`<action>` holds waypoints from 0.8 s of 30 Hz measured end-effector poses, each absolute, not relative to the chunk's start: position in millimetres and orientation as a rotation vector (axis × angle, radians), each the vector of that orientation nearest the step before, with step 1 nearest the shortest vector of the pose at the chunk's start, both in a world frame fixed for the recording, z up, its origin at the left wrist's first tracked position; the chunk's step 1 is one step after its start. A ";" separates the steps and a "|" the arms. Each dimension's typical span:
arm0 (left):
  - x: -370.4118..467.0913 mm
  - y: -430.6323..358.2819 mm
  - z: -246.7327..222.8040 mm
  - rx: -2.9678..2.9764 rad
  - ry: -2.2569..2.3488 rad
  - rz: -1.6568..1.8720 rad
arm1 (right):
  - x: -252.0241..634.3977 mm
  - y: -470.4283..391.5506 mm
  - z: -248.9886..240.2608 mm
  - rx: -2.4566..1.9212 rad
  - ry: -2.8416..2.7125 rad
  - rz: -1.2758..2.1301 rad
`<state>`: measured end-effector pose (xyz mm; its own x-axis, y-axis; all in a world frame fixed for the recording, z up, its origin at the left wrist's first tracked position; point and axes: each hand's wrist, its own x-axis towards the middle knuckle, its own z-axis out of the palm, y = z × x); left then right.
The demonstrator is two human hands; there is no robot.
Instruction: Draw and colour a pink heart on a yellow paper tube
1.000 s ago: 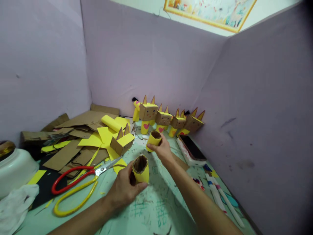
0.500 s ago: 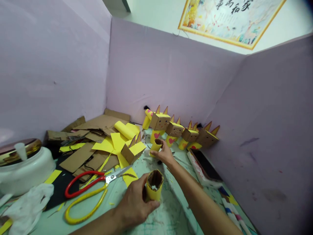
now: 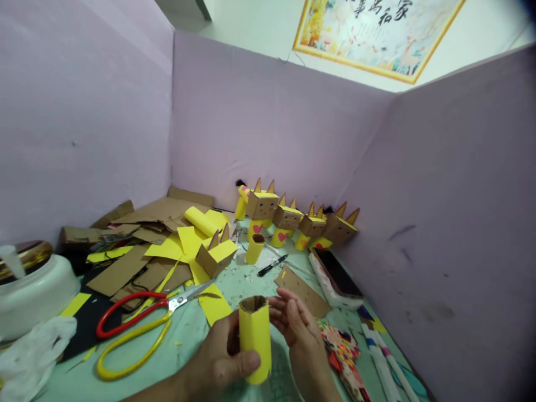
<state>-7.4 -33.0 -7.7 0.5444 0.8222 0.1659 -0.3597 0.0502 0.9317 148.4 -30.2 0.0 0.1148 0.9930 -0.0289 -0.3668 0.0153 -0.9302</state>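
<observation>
Near the front of the table, my left hand grips a yellow paper-covered cardboard tube, held upright with its hollow brown top showing. Just to the right of it is my right hand, fingers apart and partly bent, its fingertips close to the tube's upper side; I cannot tell if they touch it. Farther back stands a second yellow tube on the table, untouched. To its left sits a small cardboard box head with a yellow top and pointed horns.
Red-and-yellow scissors lie left, before piled cardboard scraps and yellow paper. A white pot stands far left. Several horned box figures line the back. A pen, cardboard piece, phone and markers lie right.
My right hand has let go of the rear tube, which now stands alone, and has come back beside the front tube. My left hand still holds the front tube, now turned more upright.
</observation>
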 end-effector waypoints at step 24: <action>3.9 -31.1 8.4 0.989 0.867 0.920 | 149.1 -30.6 -4.9 -1.011 -1.064 1.374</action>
